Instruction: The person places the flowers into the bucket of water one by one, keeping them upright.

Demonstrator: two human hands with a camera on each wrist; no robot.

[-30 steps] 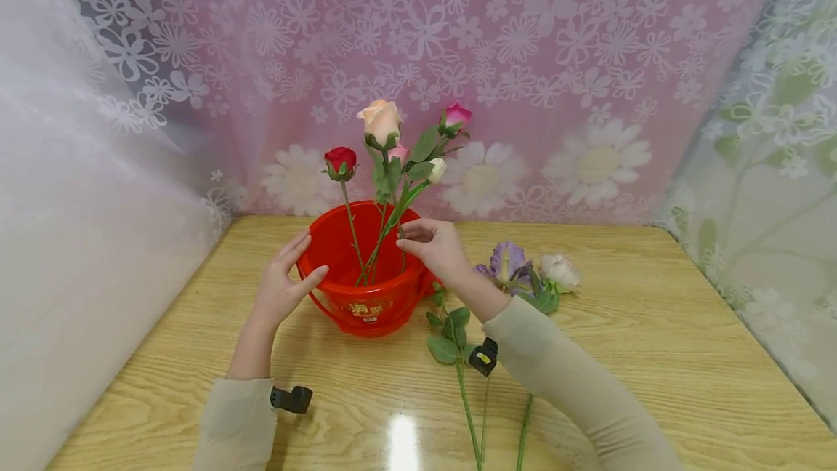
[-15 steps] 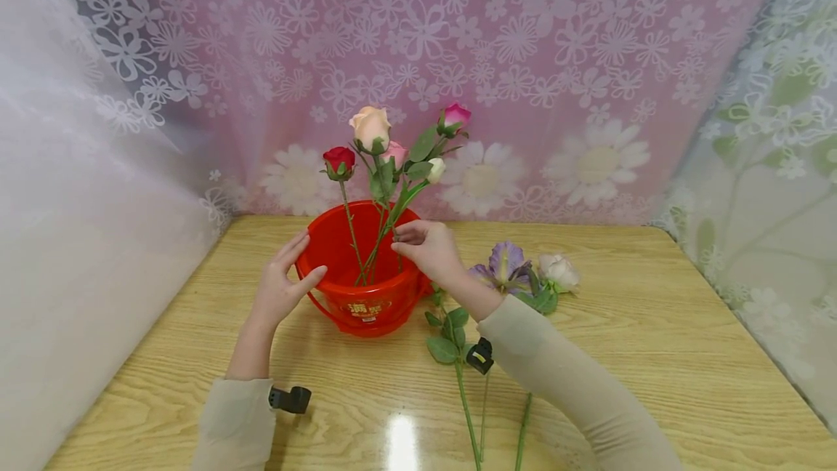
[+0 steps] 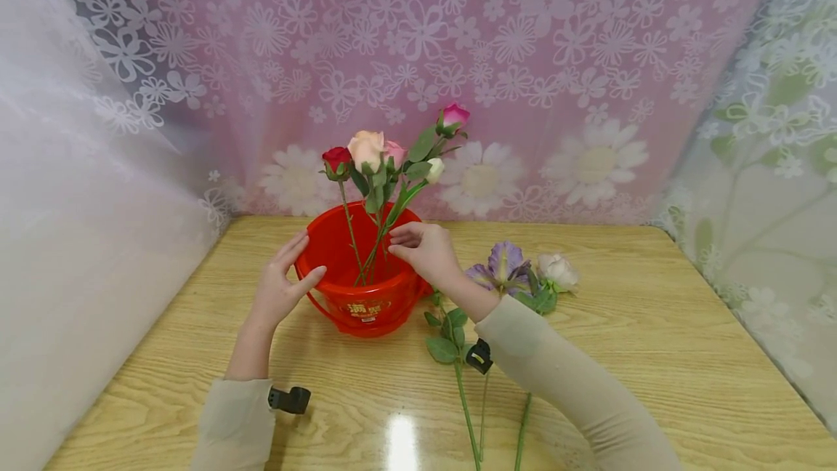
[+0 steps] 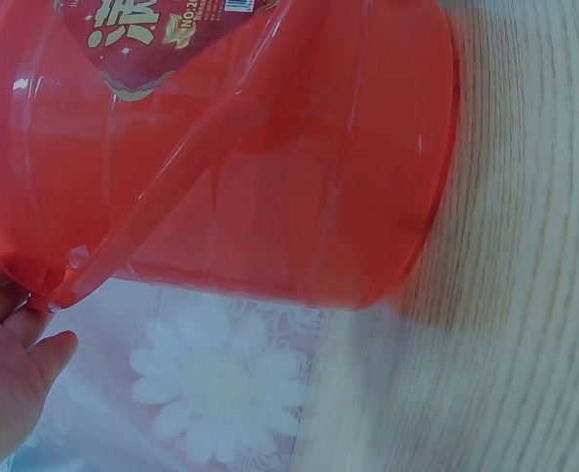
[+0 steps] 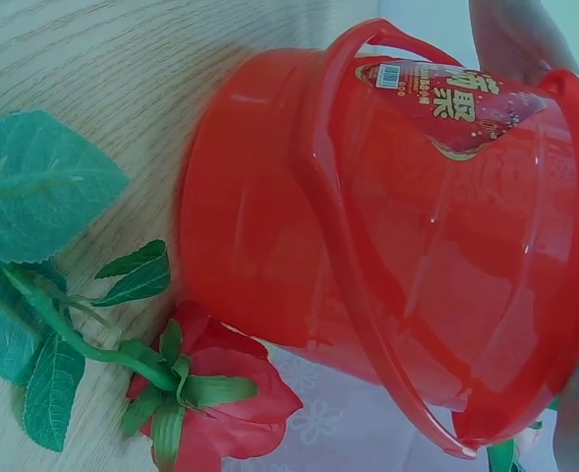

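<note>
Fingers of the left hand [image 3: 280, 289] lie extended against the left side of the red plastic bucket [image 3: 402, 307], near its rim, with the thumb spread wide; this light contact presumably steadies the vessel. Fingertips of the right hand [image 3: 428, 253] stand narrowly apart from the thumb inside the right rim, beside the stem of the peach rose [image 3: 368, 151]; whether they pinch that stem cannot be told.

The bucket stands upright on the wood-grain table [image 3: 163, 384], left of centre, its handle [image 5: 318, 167] hanging down on the near side, which leaves the mouth unobstructed. Its walls support the tilted stems: the red rose [image 3: 337, 160] leans left, the peach rose and pink rose [image 3: 394, 153] rise near the middle, and the magenta rosebud [image 3: 453, 118] and white tulip bud [image 3: 434, 170] lean right.

Both forearms reach from the near edge; the right crosses inward, its hand turned left. Beneath and beyond that forearm, presumably for easy reach, lie the purple iris [image 3: 505, 264], the cream rose [image 3: 558, 271] and, beside the bucket, a second red rose [image 5: 230, 393].
</note>
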